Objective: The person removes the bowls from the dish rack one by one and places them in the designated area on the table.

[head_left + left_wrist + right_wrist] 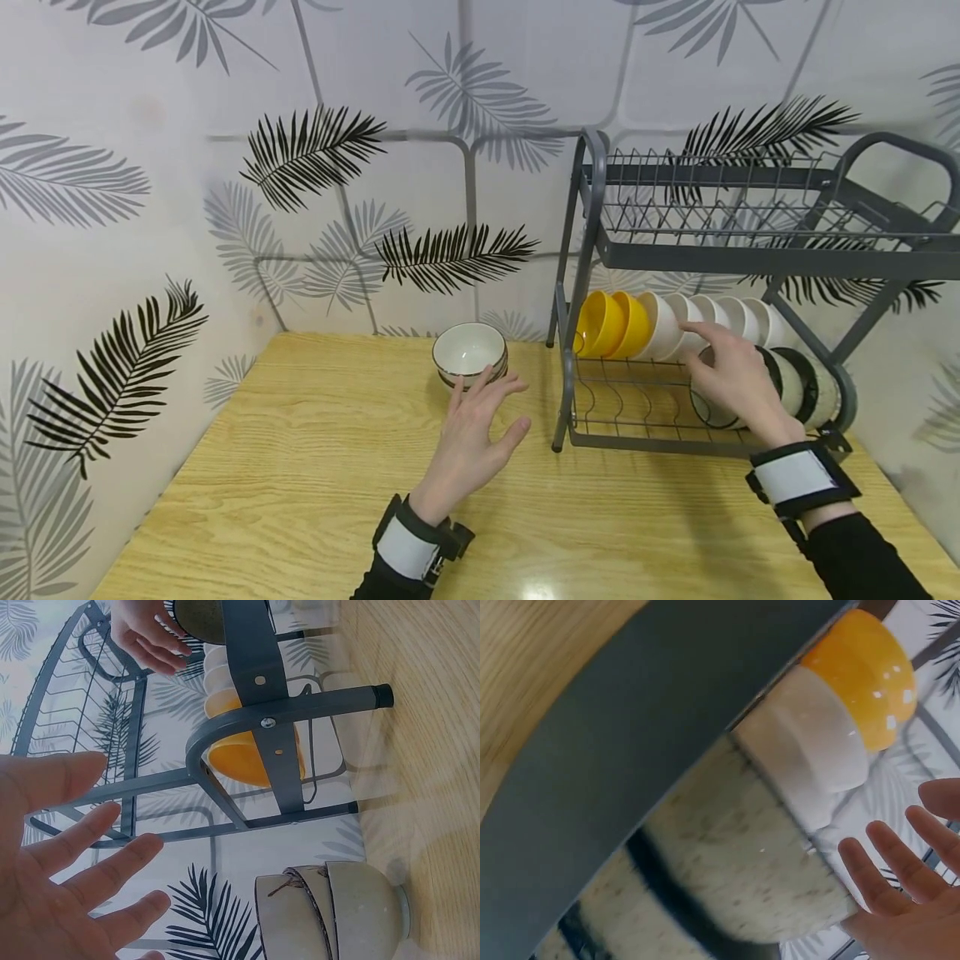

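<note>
In the head view my left hand reaches out with spread fingers beside a small stack of cream bowls with dark rims. The left wrist view shows this hand holding nothing, apart from the nested bowls. My right hand is over the front row of the dish rack, above several speckled bowls with dark bands. Its fingers are extended and grip nothing; whether the palm touches a bowl is hidden. Behind it stand white bowls and yellow bowls, tilted on edge in a row.
The grey two-tier dish rack stands at the right, with a bare wire upper tier. Its left leg rises between my two hands. A wooden table runs back to the patterned wall.
</note>
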Tool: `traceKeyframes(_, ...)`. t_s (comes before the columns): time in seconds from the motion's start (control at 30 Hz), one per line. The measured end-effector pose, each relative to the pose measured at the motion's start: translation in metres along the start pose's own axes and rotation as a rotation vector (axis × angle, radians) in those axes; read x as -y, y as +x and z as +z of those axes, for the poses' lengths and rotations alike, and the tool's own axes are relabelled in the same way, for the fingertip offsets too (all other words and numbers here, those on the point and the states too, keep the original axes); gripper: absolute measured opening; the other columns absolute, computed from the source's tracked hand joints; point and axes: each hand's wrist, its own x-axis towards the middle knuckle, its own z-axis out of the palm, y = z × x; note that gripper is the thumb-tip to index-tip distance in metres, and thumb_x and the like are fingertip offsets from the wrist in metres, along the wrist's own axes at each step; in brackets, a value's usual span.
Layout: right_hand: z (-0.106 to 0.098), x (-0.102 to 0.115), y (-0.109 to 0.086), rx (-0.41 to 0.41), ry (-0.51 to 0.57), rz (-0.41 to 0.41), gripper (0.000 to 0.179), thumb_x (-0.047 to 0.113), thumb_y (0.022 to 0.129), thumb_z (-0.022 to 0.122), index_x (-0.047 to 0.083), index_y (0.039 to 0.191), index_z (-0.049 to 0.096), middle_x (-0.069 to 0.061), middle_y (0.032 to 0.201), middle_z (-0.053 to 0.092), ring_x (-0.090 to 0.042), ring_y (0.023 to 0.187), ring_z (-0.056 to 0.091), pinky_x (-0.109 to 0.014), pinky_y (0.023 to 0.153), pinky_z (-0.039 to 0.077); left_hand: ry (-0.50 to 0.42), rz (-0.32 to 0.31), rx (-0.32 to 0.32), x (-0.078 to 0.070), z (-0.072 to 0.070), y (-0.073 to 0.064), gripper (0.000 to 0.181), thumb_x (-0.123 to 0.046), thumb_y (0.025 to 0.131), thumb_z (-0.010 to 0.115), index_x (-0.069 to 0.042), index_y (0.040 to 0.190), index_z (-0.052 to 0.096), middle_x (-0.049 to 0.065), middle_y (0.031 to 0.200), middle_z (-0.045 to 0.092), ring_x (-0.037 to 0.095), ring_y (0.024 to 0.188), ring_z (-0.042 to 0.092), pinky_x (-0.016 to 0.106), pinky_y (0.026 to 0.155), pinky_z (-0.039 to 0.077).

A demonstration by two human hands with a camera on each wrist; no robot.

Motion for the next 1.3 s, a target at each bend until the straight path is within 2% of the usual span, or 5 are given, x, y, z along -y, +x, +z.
traceKeyframes(0.13, 0.002, -0.009, -0.002, -0.021, -0.061, -0.002, 0.039, 0.001, 0.086, 0.054, -0.008, 0.124, 0.058, -0.032, 0.117, 0.057, -0.032, 0.063, 0.052, -0.044, 0.05, 0.042, 0.003, 0.001, -0.002, 0.0, 0.0, 0.0, 0.037, -0.022, 0.091, 0.063, -0.009, 0.125, 0.061, 0.009, 0.138, 0.053, 0.028, 0.137, 0.03, 0.061, 0.113, 0.013)
traceKeyframes(0.3, 0.006, -0.023, -0.005, -0.008, -0.117, 0.006, 0.037, -0.003, 0.083, 0.053, -0.013, 0.118, 0.058, -0.036, 0.112, 0.057, -0.051, 0.094, 0.054, -0.065, 0.073, 0.046, -0.004, 0.005, -0.003, 0.0, 0.0, 0.001, 0.037, -0.021, 0.091, 0.063, -0.008, 0.125, 0.061, 0.01, 0.138, 0.053, 0.029, 0.137, 0.031, 0.062, 0.113, 0.012)
traceKeyframes(0.7, 0.017, -0.04, -0.007, -0.053, -0.284, -0.017, 0.047, -0.016, 0.067, 0.061, -0.016, 0.114, 0.058, -0.037, 0.1, 0.057, -0.054, 0.087, 0.053, -0.066, 0.071, 0.046, -0.003, 0.005, -0.004, 0.001, 0.001, 0.0, 0.037, -0.022, 0.09, 0.064, -0.009, 0.125, 0.061, 0.01, 0.139, 0.053, 0.032, 0.136, 0.031, 0.062, 0.112, 0.013)
traceKeyframes(0.97, 0.029, -0.046, -0.011, -0.265, -0.236, -0.05, 0.041, -0.019, 0.066, 0.053, -0.009, 0.104, 0.066, -0.029, 0.091, 0.065, -0.05, 0.077, 0.058, -0.064, 0.058, 0.046, -0.003, 0.001, 0.003, 0.0, 0.001, -0.001, 0.037, -0.021, 0.09, 0.064, -0.009, 0.125, 0.061, 0.009, 0.138, 0.053, 0.033, 0.136, 0.032, 0.062, 0.112, 0.013)
traceKeyframes(1.3, 0.046, -0.046, -0.013, -0.536, -0.16, -0.21, 0.044, -0.023, 0.065, 0.045, -0.007, 0.098, 0.07, -0.023, 0.097, 0.07, -0.04, 0.091, 0.062, -0.06, 0.071, 0.051, 0.005, 0.002, -0.007, 0.0, -0.001, 0.0, 0.037, -0.022, 0.09, 0.064, -0.01, 0.125, 0.061, 0.009, 0.139, 0.053, 0.028, 0.137, 0.03, 0.062, 0.113, 0.013)
